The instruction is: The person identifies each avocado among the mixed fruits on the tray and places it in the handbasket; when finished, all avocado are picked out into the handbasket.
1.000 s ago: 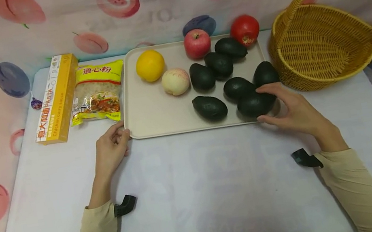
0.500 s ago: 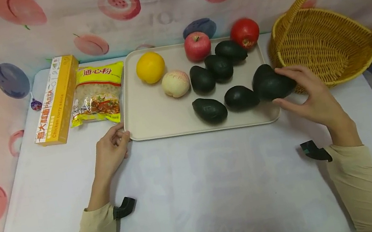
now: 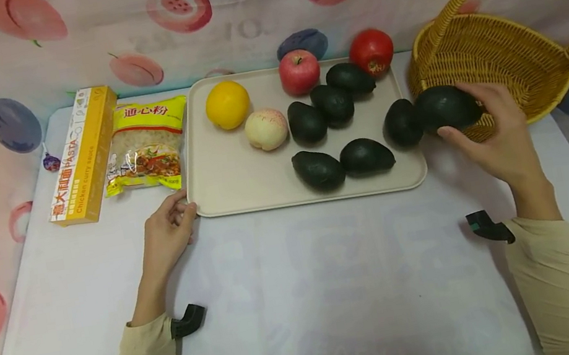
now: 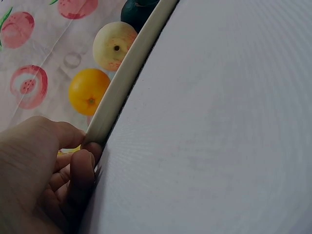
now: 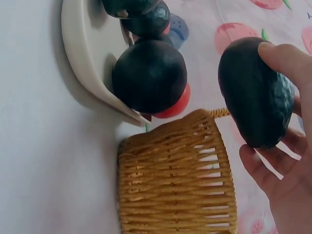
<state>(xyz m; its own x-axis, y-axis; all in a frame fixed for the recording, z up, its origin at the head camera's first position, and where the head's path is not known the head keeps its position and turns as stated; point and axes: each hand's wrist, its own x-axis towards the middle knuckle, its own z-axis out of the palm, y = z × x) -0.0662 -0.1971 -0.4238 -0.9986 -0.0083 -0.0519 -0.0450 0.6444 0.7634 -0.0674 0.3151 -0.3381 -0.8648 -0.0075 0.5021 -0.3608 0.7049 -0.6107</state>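
Observation:
My right hand (image 3: 503,134) grips a dark green avocado (image 3: 447,107) between thumb and fingers, off the tray and beside the near left rim of the wicker basket (image 3: 502,62). In the right wrist view that avocado (image 5: 253,92) is held above the level of the basket's rim. My left hand (image 3: 166,229) pinches the near left corner of the beige tray (image 3: 241,191); in the left wrist view the thumb and fingers meet at the tray's rim (image 4: 114,92). Several other avocados (image 3: 318,170) lie on the tray, one (image 3: 402,123) at its right edge.
An orange (image 3: 227,105), a peach (image 3: 266,129) and a red apple (image 3: 299,72) sit on the tray. A pomegranate-like red fruit (image 3: 372,53) is at its back right corner. Left of the tray lie a macaroni bag (image 3: 146,145) and a pasta box (image 3: 83,158). The basket's tall handle arches overhead.
My right hand has picked up the avocado from the tray's near right part and carried it rightward to the basket's edge. The avocado beside it has turned slightly. My left hand stays at the corner.

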